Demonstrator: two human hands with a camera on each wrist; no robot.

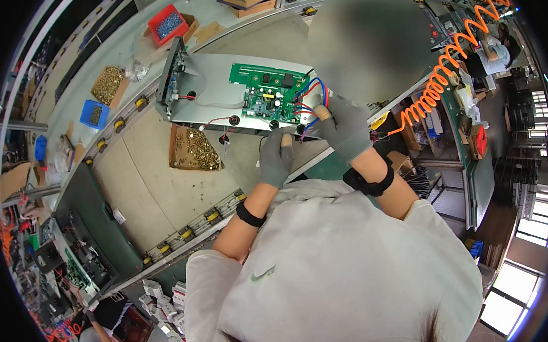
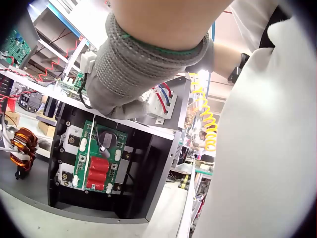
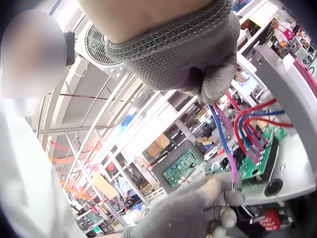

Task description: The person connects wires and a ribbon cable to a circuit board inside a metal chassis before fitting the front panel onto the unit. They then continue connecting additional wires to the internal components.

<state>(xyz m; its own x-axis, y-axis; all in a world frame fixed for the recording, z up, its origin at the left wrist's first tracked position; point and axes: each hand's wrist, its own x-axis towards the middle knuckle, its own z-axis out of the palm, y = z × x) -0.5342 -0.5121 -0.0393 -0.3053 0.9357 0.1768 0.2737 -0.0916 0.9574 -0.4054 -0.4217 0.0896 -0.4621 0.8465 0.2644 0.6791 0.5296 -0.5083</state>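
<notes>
In a grey knit glove, my right hand (image 1: pixel 345 130) pinches a blue wire (image 3: pixel 219 130) between thumb and fingers. The wire's purple-sleeved end (image 3: pixel 233 167) hangs down to the fingertips of my left hand (image 1: pixel 276 160). That gloved hand is at the near edge of the metal panel (image 1: pixel 211 73), fingers curled, with a thin black wire (image 3: pixel 213 208) between them. A green circuit board (image 1: pixel 270 88) lies on the panel, with red and blue wires rising from its right end. Below, the open dark chassis (image 2: pixel 143 173) contains a smaller green board (image 2: pixel 119 141) with red components.
A cardboard tray of brass fasteners (image 1: pixel 193 149) stands left of my hands. Beyond are a red bin (image 1: pixel 167 24) and a blue bin (image 1: pixel 93 114) of small parts. An orange coiled hose (image 1: pixel 432 91) hangs to the right. Another person, blurred, is across the bench.
</notes>
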